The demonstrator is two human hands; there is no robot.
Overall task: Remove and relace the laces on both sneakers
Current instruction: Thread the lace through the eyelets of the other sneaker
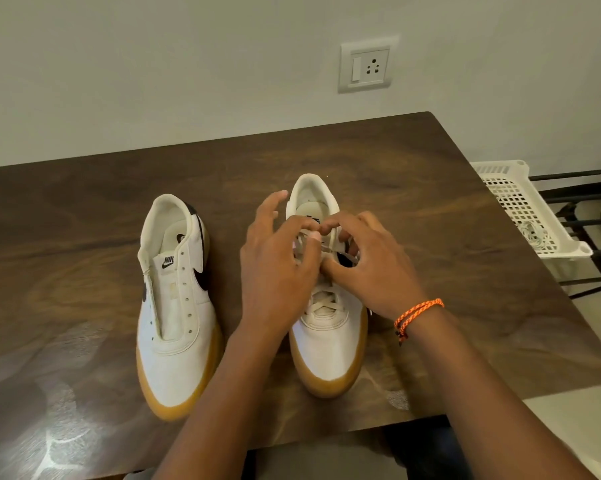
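Observation:
Two white sneakers with gum soles stand side by side on the brown wooden table (413,188), toes toward me. The left sneaker (176,306) has bare eyelets and no lace. The right sneaker (328,344) carries a cream lace (323,299) crossed over its lower eyelets. Both hands work over the upper eyelets of the right sneaker. My left hand (275,271) pinches a strand of lace with curled fingers. My right hand (368,268), with an orange cord bracelet on its wrist, pinches another strand near the tongue. The hands hide the upper lacing.
A white perforated plastic basket (521,209) sits on a black metal rack (590,237) just off the table's right edge. A wall socket (366,65) is on the wall behind. The table's near edge runs under my forearms.

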